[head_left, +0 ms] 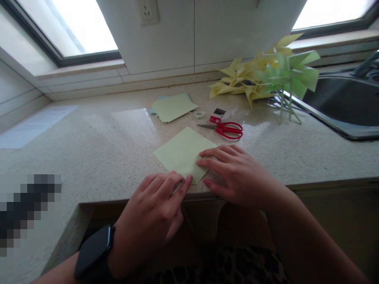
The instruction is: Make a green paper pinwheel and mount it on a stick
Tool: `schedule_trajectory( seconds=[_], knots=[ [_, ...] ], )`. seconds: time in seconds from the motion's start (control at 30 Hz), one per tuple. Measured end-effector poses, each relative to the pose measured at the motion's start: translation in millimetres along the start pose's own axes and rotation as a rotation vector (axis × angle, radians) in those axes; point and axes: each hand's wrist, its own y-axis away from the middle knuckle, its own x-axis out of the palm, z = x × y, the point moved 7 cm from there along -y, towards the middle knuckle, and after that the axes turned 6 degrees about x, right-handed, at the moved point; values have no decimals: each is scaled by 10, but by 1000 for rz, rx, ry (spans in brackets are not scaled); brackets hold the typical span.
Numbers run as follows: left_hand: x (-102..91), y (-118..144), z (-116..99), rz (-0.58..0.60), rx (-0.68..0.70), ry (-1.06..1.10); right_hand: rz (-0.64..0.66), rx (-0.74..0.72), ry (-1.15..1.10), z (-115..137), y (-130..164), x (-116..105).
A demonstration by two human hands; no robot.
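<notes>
Item: pale green paper sheet (180,152), lying flat on the speckled countertop (103,157) close to its front edge, turned diamond-wise to the person.

Left hand (154,213): flat, fingers extended and pressing on the sheet's near corner; nothing pinched or lifted. The posture reads as pinning or creasing the paper against the counter. A dark wristwatch (94,252) sits on this wrist.

Right hand (233,173): flat, fingers spread over the sheet's near-right edge, palm down, gripping nothing. It appears to steady the paper so it cannot slide under the other hand.

Beyond the fingertips, just past the sheet: red-handled scissors (226,129), closed, lying flat within reach. Just beyond them, a small tape roll (199,114) and a small red-and-dark object (218,114), too small to identify.

Farther out, ahead of the left hand: a loose stack of paper sheets (173,106).

Farther out, ahead-right of the right hand: a heap of yellow and green paper pinwheels (266,75), set against the wall beside the dark sink (343,102), well apart from both hands.
</notes>
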Motion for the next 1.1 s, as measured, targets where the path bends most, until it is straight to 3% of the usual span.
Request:
schedule_trajectory(
  seconds=[0.37, 0.57, 0.73, 1.1],
  knots=[
    [13, -17, 66, 12, 3, 68, -49, -33, -37, 30, 17, -48],
    [10, -45, 85, 13, 15, 103, -55, -87, -135, 269, 116, -32],
    [32, -32, 80, 7, 9, 119, -119, -38, -93, 412, 185, 69],
    [110, -28, 110, 45, -6, 67, -208, 18, -42, 454, 254, 146]
  ],
)
